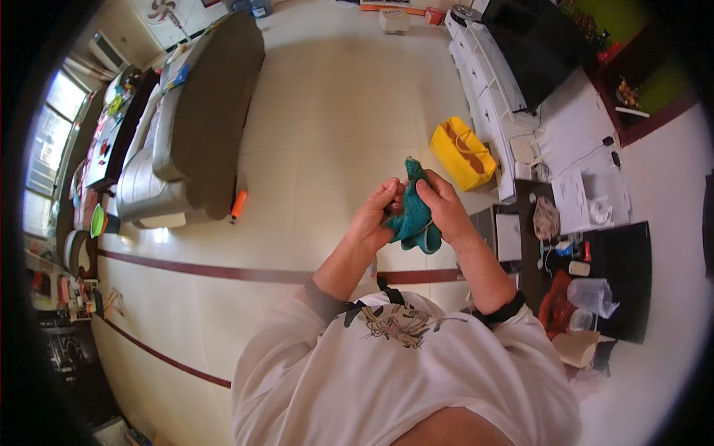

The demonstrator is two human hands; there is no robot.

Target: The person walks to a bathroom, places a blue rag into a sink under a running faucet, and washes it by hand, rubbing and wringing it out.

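A teal-green cloth is bunched up in front of my body, at about waist height over the floor. My right hand is closed on its right side, the thumb pressed on the fabric. At the cloth's left edge, my left hand is closed with curled fingers, and part of the fabric lies against its palm. A narrow end of the cloth sticks up between the two hands, while looser folds hang below. The fingertips of my left hand are partly hidden.
A yellow bag stands on the floor by the white TV cabinet. To the left is a grey sofa, with an orange bottle-like object beside it. At right, a dark table holds plastic containers and small items.
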